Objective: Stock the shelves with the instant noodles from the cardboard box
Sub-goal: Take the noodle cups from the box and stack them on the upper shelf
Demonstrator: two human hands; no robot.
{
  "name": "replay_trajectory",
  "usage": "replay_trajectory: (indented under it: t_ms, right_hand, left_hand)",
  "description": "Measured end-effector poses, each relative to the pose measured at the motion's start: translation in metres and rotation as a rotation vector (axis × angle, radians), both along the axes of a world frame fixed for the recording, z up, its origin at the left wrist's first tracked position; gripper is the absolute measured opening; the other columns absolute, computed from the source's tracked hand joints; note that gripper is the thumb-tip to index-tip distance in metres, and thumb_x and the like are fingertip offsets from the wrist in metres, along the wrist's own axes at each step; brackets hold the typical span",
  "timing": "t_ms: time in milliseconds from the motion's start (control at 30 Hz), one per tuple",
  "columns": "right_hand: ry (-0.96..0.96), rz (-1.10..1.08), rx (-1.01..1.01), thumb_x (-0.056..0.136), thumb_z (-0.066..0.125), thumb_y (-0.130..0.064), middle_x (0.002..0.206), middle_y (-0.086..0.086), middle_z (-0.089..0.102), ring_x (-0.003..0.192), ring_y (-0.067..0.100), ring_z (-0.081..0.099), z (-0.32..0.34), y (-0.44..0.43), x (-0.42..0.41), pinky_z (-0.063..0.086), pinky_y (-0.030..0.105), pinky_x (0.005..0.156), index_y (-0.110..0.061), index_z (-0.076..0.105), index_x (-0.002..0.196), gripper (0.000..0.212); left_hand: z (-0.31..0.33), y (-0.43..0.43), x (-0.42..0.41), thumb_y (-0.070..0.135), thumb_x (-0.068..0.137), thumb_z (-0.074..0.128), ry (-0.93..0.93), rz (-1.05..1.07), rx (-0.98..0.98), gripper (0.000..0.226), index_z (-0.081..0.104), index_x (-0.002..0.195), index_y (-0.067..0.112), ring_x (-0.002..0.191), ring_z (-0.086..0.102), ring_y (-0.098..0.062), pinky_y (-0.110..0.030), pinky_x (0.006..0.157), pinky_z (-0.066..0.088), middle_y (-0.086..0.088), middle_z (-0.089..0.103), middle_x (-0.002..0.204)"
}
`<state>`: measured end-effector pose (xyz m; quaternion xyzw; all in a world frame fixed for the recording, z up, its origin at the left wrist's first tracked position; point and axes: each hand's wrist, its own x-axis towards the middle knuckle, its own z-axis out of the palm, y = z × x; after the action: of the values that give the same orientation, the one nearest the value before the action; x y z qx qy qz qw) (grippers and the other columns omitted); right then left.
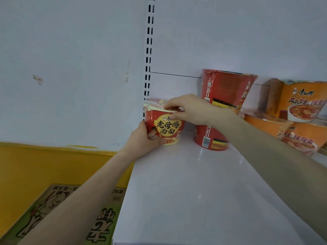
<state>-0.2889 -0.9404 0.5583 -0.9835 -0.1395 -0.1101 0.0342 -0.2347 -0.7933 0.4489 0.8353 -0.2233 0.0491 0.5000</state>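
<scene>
At shelf [194,183] corner, noodle cup [166,128], left hand [141,140] curled round its side, right hand [191,110] pinching its rim

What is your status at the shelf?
Status: left grip on noodle cup side, right grip pinching its rim. Cup at shelf back-left corner. Nearby red cups apart.

Both hands [191,110] on noodle cup [166,128]

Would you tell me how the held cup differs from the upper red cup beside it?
The held cup stands on the shelf, left hand at its side, right hand on its rim; the upper red cup sits ungripped on a lower cup. The held cup shows a yellow badge; the upper red cup shows side print. Both are red, upright.
</scene>
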Motion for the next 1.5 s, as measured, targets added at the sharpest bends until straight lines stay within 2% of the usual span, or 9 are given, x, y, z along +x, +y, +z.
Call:
replay_trajectory:
  t_ms: [167,333,433,633,767,967,1133,1267,1500]
  right_hand:
    - [-0.021,-0.009,-0.033,0.091,0.056,-0.028,0.130,0.001,0.057,0.115,0.019,0.053,0.000,0.001,-0.001,0.047,0.039,0.094,-0.020,0.053,0.126,0.036]
    - [-0.050,-0.014,-0.027,0.091,0.054,-0.028,0.131,0.000,0.056,0.116,0.018,0.052,-0.003,-0.002,-0.003,0.046,0.037,0.093,-0.022,0.052,0.127,0.037]
    - [-0.076,-0.012,-0.002,0.092,0.053,-0.028,0.131,0.000,0.056,0.116,0.018,0.053,-0.007,-0.003,-0.006,0.047,0.034,0.090,-0.023,0.051,0.129,0.038]
    - [-0.091,-0.017,0.099,0.092,0.054,-0.029,0.141,0.001,0.047,0.125,0.019,0.046,-0.012,-0.003,-0.015,0.042,0.028,0.092,-0.021,0.044,0.136,0.045]
    - [-0.281,-0.010,0.209,0.093,0.053,-0.024,0.133,0.000,0.055,0.123,0.014,0.048,-0.001,-0.004,-0.037,0.034,0.018,0.090,-0.015,0.051,0.129,0.038]
    - [-0.496,-0.084,0.361,0.090,0.056,-0.014,0.115,0.004,0.065,0.097,0.002,0.052,0.011,-0.025,-0.085,0.034,-0.004,0.076,-0.007,0.062,0.115,0.027]
    - [-0.533,-0.224,0.451,0.091,0.056,-0.016,0.112,0.005,0.065,0.083,-0.005,0.055,0.012,-0.054,-0.119,0.043,0.015,0.081,-0.009,0.062,0.114,0.025]
    - [-0.575,-0.289,0.472,0.090,0.058,-0.015,0.113,0.007,0.066,0.093,0.005,0.055,0.013,-0.076,-0.130,0.041,0.004,0.075,-0.007,0.063,0.114,0.026]
    - [-0.581,-0.339,0.483,0.091,0.055,-0.017,0.125,0.009,0.059,0.113,0.020,0.056,0.024,-0.110,-0.126,0.041,0.022,0.092,-0.006,0.055,0.124,0.034]
  left_hand:
    - [-0.002,-0.001,0.000,0.038,0.077,0.071,-0.024,0.022,0.117,0.063,0.038,0.124,0.011,0.096,0.052,-0.014,-0.026,0.076,0.039,0.004,0.054,0.110]
    - [0.000,-0.001,-0.004,0.050,0.078,0.065,-0.052,0.076,0.264,0.063,0.039,0.119,0.010,0.108,0.055,-0.026,-0.044,0.094,0.043,-0.002,0.059,0.115]
    - [0.005,0.002,-0.016,0.053,0.084,0.055,-0.099,0.135,0.422,0.053,0.043,0.110,0.009,0.103,0.057,-0.026,-0.040,0.089,0.045,-0.003,0.059,0.105]
    - [0.022,0.018,-0.062,0.050,0.094,0.036,-0.396,0.163,0.913,0.044,0.052,0.113,0.013,0.100,0.057,-0.023,-0.029,0.070,0.040,-0.006,0.060,0.110]
    - [0.028,0.024,-0.087,0.050,0.094,0.036,-0.432,0.056,0.880,0.045,0.053,0.119,0.017,0.105,0.056,-0.022,-0.030,0.078,0.045,-0.004,0.059,0.118]
    - [0.038,0.015,-0.117,0.050,0.094,0.037,-0.478,-0.133,0.816,0.048,0.051,0.127,0.019,0.116,0.050,-0.020,-0.034,0.095,0.045,-0.001,0.055,0.129]
    - [0.048,-0.004,-0.133,0.048,0.094,0.039,-0.553,-0.236,0.760,0.046,0.053,0.125,0.018,0.113,0.053,-0.017,-0.029,0.093,0.045,0.000,0.058,0.126]
    - [0.051,-0.021,-0.138,0.048,0.093,0.040,-0.591,-0.270,0.763,0.045,0.054,0.125,0.019,0.111,0.055,-0.016,-0.028,0.092,0.046,0.001,0.059,0.124]
    - [0.056,-0.046,-0.127,0.043,0.094,0.043,-0.656,-0.265,0.764,0.040,0.055,0.123,0.018,0.108,0.057,-0.017,-0.031,0.091,0.048,0.002,0.061,0.122]
